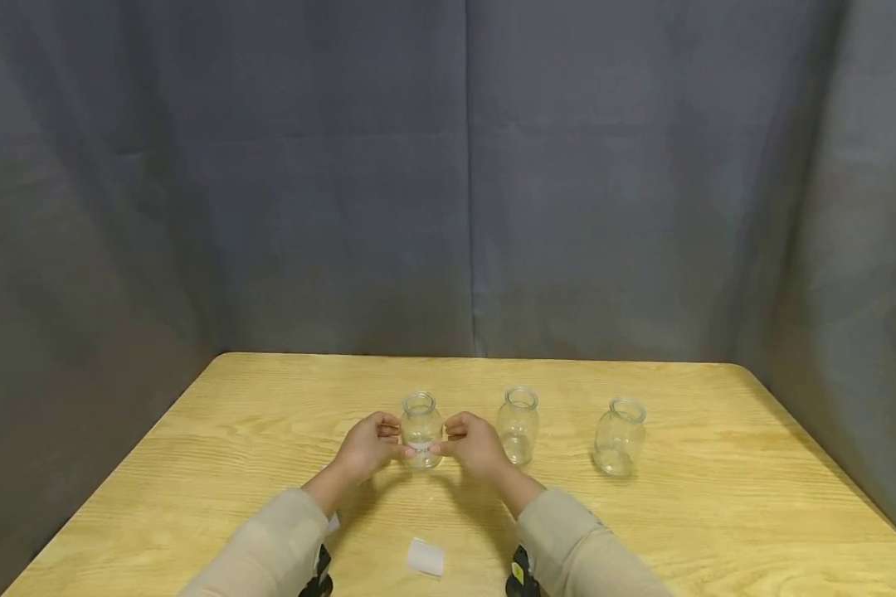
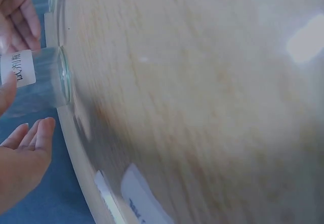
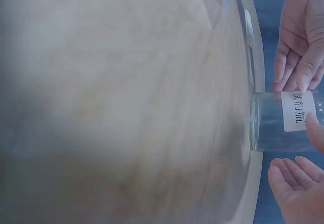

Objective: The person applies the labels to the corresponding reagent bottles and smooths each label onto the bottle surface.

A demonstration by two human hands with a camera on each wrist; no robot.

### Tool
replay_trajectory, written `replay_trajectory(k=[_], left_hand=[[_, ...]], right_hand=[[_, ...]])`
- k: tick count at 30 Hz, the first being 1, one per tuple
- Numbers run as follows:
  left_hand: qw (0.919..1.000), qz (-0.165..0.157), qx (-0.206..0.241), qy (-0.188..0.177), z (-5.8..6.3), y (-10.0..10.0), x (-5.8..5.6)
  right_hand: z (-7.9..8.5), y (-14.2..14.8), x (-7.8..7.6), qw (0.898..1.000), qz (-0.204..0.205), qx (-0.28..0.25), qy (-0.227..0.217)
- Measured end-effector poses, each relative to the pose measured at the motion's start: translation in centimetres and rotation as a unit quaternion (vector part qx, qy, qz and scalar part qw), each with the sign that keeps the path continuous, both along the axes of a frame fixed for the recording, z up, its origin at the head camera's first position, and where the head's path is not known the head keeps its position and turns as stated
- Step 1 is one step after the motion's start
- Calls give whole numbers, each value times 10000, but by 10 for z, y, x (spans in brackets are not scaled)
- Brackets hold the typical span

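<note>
A clear glass jar (image 1: 421, 423) stands upright on the wooden table between both hands. On its near side sits a white label (image 3: 297, 111) with handwritten characters. My left hand (image 1: 369, 452) is at the jar's left side; its thumb presses the label's left end. My right hand (image 1: 478, 448) mirrors it from the right, thumb on the label's right end. In the right wrist view, the fingers of the right hand (image 3: 298, 188) extend beside the jar, apart from the glass. In the left wrist view, the left hand (image 2: 30, 158) likewise holds its fingers off the glass.
Two more clear jars stand to the right, one close by (image 1: 518, 427) and another (image 1: 620, 439) farther off. A white paper piece (image 1: 426, 557) lies near the front, and another paper (image 1: 332, 524) shows partly beside the left sleeve. Grey curtains (image 1: 343, 207) surround the table (image 1: 717, 514).
</note>
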State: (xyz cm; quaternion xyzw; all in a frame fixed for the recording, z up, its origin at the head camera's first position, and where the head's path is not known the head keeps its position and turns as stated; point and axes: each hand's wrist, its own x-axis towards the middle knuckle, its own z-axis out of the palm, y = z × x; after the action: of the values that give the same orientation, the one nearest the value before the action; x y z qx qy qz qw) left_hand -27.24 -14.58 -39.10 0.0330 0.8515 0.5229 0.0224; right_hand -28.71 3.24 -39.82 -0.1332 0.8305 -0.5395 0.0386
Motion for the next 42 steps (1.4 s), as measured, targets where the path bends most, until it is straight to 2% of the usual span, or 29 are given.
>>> replay_trajectory(k=[5, 12, 16, 20, 25, 30, 35, 42], left_hand=[[9999, 108, -84, -48, 1, -6, 4], [9995, 251, 33, -194, 11, -18, 17], [9997, 203, -132, -61, 14, -25, 22], [9997, 221, -60, -67, 16, -33, 30], [9997, 214, 26, -79, 18, -47, 39], [9996, 162, 51, -245, 19, -60, 47], [9988, 198, 126, -435, 18, -72, 57], [9969, 291, 17, -736, 15, -82, 76]], right_hand=[[4, 8, 8, 10000, 38, 13, -90], [12, 10, 19, 9989, 297, -147, -319], [14, 8, 25, 9957, 616, -503, -485], [12, 1, 33, 9888, 973, -923, -661], [13, -13, 38, 9812, 1234, -1268, -771], [12, -25, 42, 9784, 1288, -1342, -908], [9, -37, 44, 9785, 1383, -1190, -967], [4, -50, 48, 9774, 1465, -1047, -1111]])
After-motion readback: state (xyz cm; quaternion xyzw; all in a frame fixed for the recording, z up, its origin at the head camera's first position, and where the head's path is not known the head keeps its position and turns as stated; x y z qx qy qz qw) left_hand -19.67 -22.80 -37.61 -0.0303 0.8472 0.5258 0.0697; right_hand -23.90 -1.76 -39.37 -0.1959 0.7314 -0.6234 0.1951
